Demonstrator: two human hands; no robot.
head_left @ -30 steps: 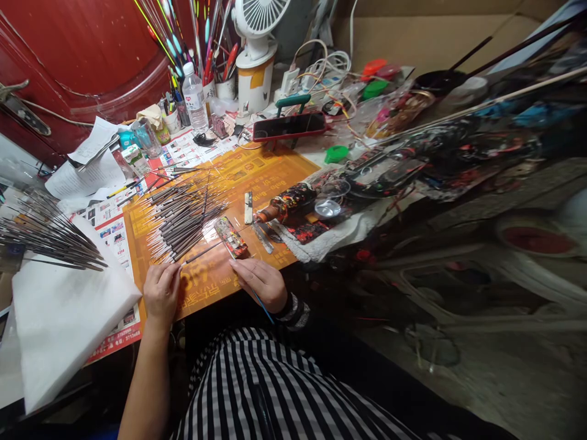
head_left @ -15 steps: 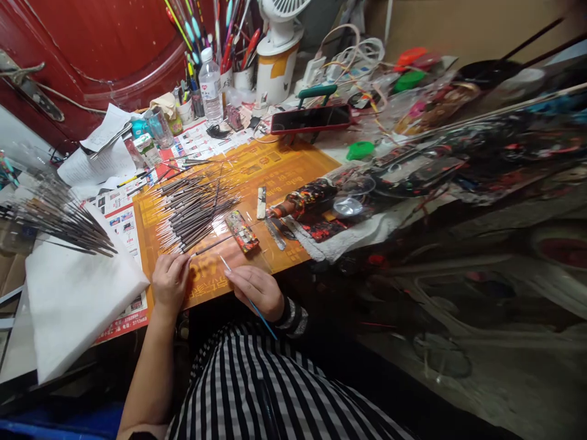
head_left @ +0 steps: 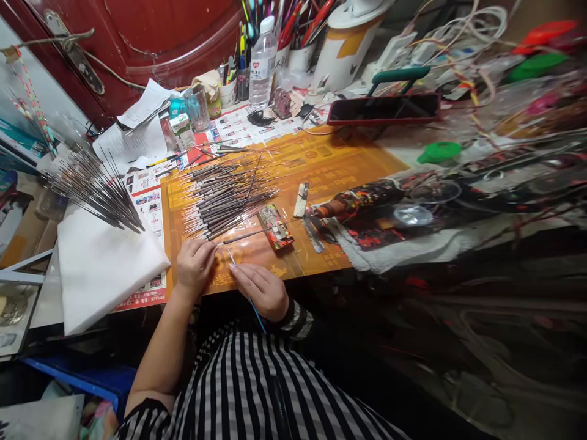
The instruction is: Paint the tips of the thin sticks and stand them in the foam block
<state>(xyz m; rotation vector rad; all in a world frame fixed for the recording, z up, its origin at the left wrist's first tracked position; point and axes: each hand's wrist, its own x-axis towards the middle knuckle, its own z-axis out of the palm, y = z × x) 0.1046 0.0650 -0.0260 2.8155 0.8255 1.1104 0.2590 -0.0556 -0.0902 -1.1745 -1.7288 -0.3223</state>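
Observation:
Near the front edge of the orange mat [head_left: 321,260], my left hand [head_left: 195,264] pinches the end of a thin dark stick [head_left: 243,236]. The stick's other end points right, toward a paint-stained block [head_left: 276,227]. My right hand [head_left: 263,289] is closed around a slim blue brush [head_left: 257,314]. The brush's pale tip lies close to the left fingertips; whether it touches the stick is too small to tell. Beyond my left hand lies a pile of similar dark sticks [head_left: 220,205] with thin pale ends.
White foam [head_left: 105,263] at the left holds many dark sticks upright or tilted. A water bottle [head_left: 263,64] and a phone [head_left: 385,110] on a stand are at the back. Right of the mat are a stained bottle [head_left: 367,198], a white cloth [head_left: 394,247] and cables.
The view has shifted, so the table's things appear farther right. Both hands keep their hold on the stick and brush; the brush tip is slightly nearer the left fingertips.

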